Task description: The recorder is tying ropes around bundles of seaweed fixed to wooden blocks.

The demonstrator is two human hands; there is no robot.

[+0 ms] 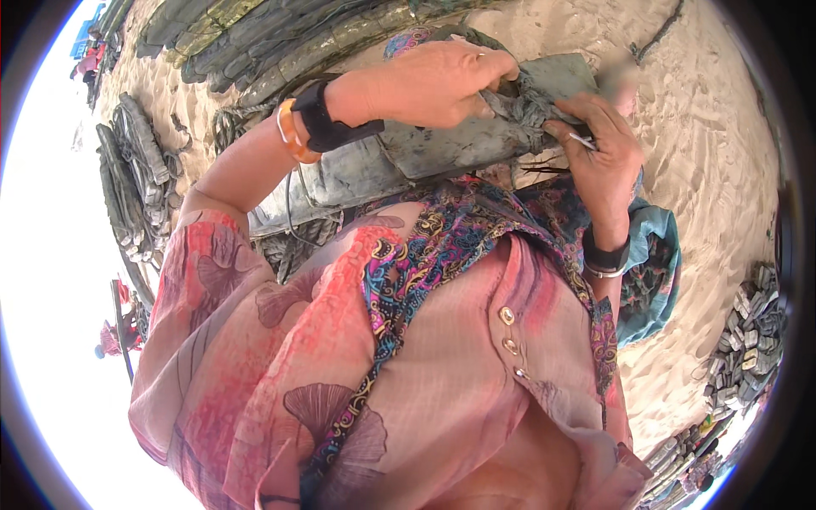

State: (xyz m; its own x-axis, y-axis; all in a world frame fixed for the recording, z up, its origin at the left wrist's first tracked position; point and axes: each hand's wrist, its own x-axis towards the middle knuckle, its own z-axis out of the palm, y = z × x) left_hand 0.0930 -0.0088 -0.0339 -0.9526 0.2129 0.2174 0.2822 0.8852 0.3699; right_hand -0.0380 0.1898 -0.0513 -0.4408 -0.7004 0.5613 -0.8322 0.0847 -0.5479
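A long, flat grey-green bundle [442, 149], wrapped in sheeting and bound with cord, lies in front of me. Around its right part runs a twisted, knotted grey strip [529, 100]. My left hand [433, 83] is over the top of the bundle, its fingers closed at the left side of this strip. On the strip's other side, my right hand [602, 143] has its fingers bent, thumb and forefinger closed against the knotted part. A slim white stick-like piece [583, 141] shows between those fingers; its kind I cannot make out.
Sand [697, 153] surrounds the bundle. Beyond it lie long dark floats or rolls [255, 51]. Dark rope-bound pieces [136, 183] are at the left, and a heap of small blocks [748, 340] at the right. A blue bag-like cloth [659, 272] is beside my right forearm.
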